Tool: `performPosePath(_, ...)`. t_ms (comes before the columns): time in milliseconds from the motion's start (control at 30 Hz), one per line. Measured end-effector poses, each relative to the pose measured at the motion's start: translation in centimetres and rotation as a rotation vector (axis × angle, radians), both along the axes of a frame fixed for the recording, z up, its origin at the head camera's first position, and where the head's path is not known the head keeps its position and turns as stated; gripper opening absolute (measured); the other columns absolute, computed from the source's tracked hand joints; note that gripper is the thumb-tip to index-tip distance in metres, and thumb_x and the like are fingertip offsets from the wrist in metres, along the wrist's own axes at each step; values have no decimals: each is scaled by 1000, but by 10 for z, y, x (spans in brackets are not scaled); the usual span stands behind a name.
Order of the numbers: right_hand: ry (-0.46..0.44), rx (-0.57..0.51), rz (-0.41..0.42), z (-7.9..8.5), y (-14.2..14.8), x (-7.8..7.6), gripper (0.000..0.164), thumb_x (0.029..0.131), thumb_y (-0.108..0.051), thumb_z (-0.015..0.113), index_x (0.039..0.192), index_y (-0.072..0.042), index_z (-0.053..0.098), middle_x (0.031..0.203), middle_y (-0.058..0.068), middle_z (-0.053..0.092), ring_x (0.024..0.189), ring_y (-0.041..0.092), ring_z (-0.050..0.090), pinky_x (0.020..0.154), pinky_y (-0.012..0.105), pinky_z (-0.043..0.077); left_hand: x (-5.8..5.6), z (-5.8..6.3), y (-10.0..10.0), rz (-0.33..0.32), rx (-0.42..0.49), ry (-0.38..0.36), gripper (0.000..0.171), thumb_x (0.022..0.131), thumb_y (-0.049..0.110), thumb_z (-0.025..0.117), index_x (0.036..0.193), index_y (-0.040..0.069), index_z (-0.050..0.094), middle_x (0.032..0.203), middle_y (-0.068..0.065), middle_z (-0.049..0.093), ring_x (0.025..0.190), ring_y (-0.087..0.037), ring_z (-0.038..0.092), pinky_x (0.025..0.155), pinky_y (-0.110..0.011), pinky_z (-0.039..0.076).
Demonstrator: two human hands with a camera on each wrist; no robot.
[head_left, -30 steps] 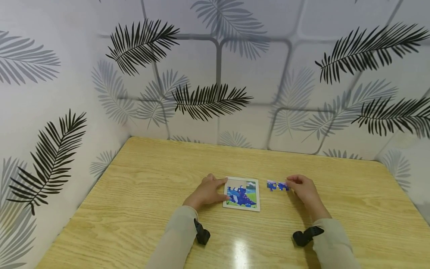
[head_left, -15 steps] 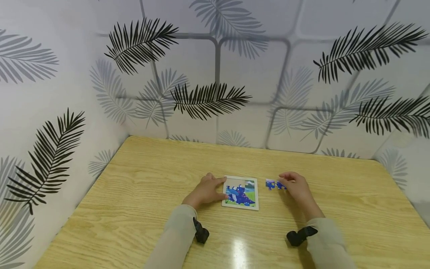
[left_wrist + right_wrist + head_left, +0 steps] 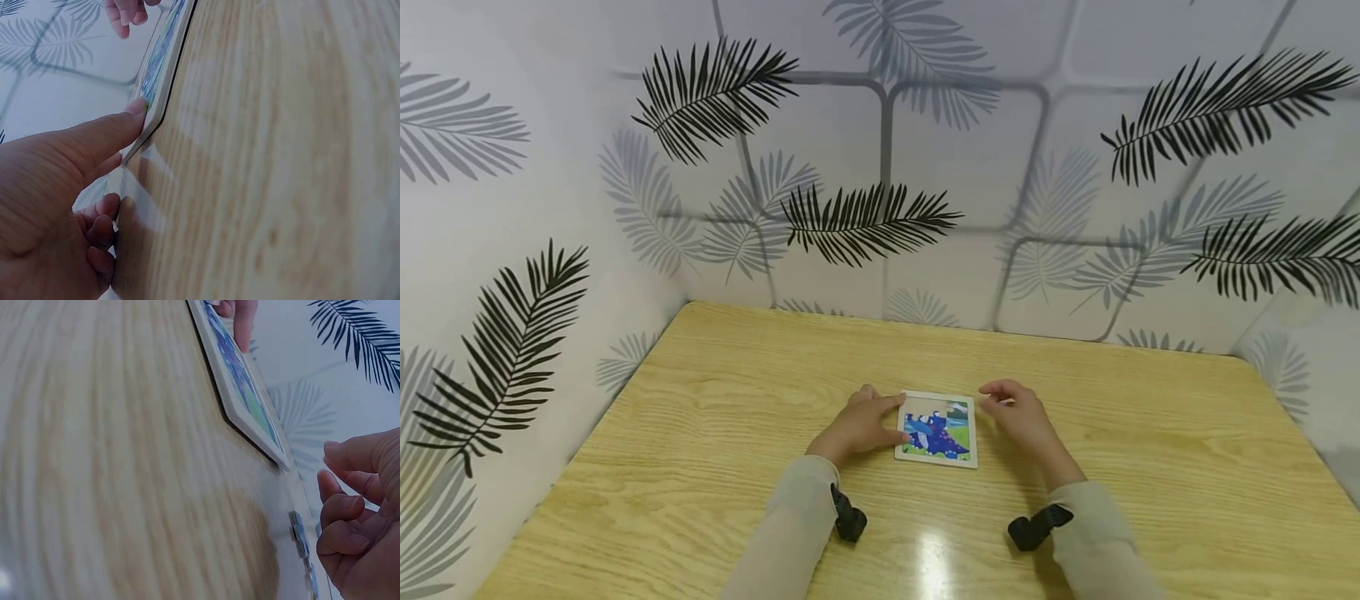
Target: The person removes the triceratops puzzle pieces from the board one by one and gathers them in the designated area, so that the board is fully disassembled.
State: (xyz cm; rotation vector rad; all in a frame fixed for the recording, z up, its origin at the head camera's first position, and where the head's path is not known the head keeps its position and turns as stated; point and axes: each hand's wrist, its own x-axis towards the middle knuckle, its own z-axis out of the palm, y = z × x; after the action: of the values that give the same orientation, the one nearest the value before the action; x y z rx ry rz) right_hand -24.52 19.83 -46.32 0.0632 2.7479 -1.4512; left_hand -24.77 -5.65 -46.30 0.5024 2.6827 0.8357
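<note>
In the head view a square jigsaw puzzle [image 3: 934, 433] with a blue dinosaur picture lies flat in its pale frame [image 3: 936, 463]; its upper left part is bare. My left hand [image 3: 859, 427] rests at the frame's left side, straight thumb on the edge and index finger at the upper corner. My right hand [image 3: 1021, 419] hovers just right of the frame, fingers loosely bent. From the right wrist, thumb and index finger show nothing between them. Loose jigsaw pieces [image 3: 300, 536] lie on the table beneath that hand, mostly hidden from the head view.
The wood-grain table [image 3: 722, 400] extends around the puzzle on all sides. A wall [image 3: 940, 275] with leaf patterns stands along its back edge. Each sleeve carries a black wrist camera, one on the left [image 3: 850, 518] and one on the right [image 3: 1037, 527].
My right hand has moved left towards the frame, coming over the loose jigsaw pieces and covering them in the head view. The left hand and puzzle have stayed in place.
</note>
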Motion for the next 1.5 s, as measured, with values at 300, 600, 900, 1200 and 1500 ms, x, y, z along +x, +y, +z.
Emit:
performPosePath(300, -12, 8, 48, -2, -17, 2, 19, 92, -10, 60, 109, -2, 63, 91, 7, 51, 82, 21, 47, 65, 29, 39, 0, 0, 0, -13, 11, 1, 69, 82, 33, 74, 143, 17, 44, 95, -5, 33, 89, -20, 32, 75, -33, 32)
performPosePath(600, 5, 75, 83, -3, -25, 2, 20, 88, -7, 65, 108, -4, 64, 84, 5, 50, 70, 18, 45, 58, 28, 37, 0, -1, -1, -7, 25, -9, 69, 83, 32, 74, 143, 17, 44, 95, -5, 33, 89, -21, 31, 76, -34, 31)
performPosePath(900, -16, 154, 107, -5, -29, 1, 24, 87, -6, 66, 110, -6, 64, 85, 7, 51, 77, 21, 47, 61, 29, 38, 0, -1, -1, 3, 19, -12, 69, 82, 34, 73, 143, 18, 45, 96, -5, 33, 88, -21, 31, 75, -33, 32)
performPosePath(1200, -64, 221, 110, -5, -30, -1, 30, 87, -8, 67, 116, -6, 62, 85, 7, 49, 76, 21, 47, 61, 29, 38, 0, 0, 0, 1, 15, -11, 69, 83, 34, 73, 143, 17, 45, 95, -5, 33, 88, -20, 32, 75, -32, 31)
performPosePath(1500, -122, 234, 117, 0, -32, -2, 31, 87, -8, 66, 117, -5, 60, 86, 9, 50, 75, 22, 47, 61, 30, 38, 2, 1, 0, 5, 20, -13, 69, 82, 34, 74, 143, 18, 45, 96, -5, 33, 88, -21, 32, 74, -33, 32)
